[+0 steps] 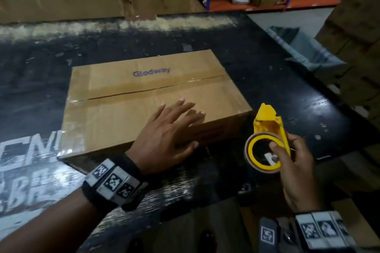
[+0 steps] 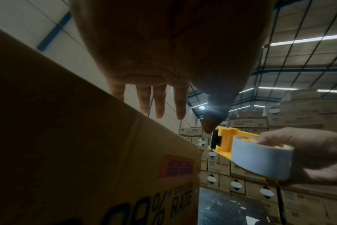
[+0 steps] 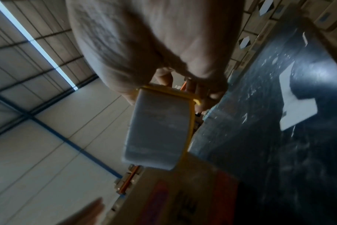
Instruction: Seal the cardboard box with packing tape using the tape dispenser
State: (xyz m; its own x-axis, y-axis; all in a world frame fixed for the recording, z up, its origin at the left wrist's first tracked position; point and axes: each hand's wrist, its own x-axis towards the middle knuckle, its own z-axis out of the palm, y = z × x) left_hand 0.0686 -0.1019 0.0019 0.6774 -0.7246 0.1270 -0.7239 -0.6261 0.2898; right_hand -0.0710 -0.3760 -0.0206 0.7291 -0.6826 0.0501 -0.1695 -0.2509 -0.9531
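Observation:
A brown cardboard box [image 1: 144, 88] printed "Glodway" lies flat on the black table [image 1: 287, 92], its flaps meeting along a centre seam with shiny tape patches near it. My left hand [image 1: 170, 127] reaches over the box's near right corner with straight, spread fingers [image 2: 160, 103], the thumb by the front face. To the right of that corner, my right hand [image 1: 294, 160] grips a yellow tape dispenser [image 1: 267, 129] loaded with a roll of tape [image 2: 260, 158], its head pointing away from me. The same roll [image 3: 158, 130] fills the right wrist view, close to the box edge [image 3: 183, 190].
A long flattened cardboard sheet [image 1: 92, 6] lies along the table's far edge. Stacked cartons [image 1: 357, 26] rise at the right, with a light blue bag [image 1: 304, 47] beside them. White lettering marks the table at the left [image 1: 24, 166]. Shelving with boxes stands behind.

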